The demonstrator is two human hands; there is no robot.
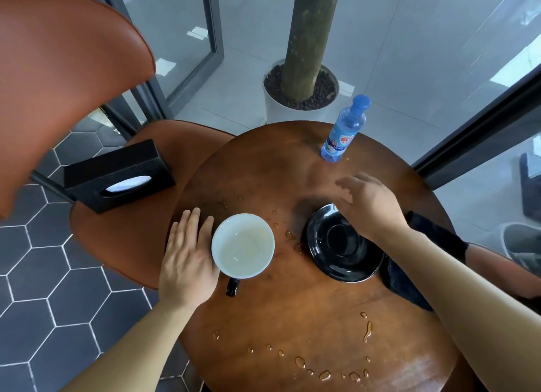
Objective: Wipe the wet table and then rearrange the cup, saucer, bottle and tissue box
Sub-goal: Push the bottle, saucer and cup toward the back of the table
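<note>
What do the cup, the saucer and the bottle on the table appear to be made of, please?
The cup looks like glazed ceramic: a smooth white inside, glossy rim and dark handle. The saucer also looks like ceramic or glass with a glossy black glaze, since it shows sharp reflections. The bottle seems to be clear thin plastic with a blue cap and a printed label.

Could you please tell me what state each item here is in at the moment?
Table: wet, with droplets scattered across it.
Cup: upright, a little pale liquid inside.
Saucer: flat on the table, nothing on it.
Water bottle: upright, capped.
Tissue box: on the chair seat, a tissue showing in the slot.
Left hand: open, flat beside the cup.
Right hand: open, above the saucer's rim, holding nothing.
</note>
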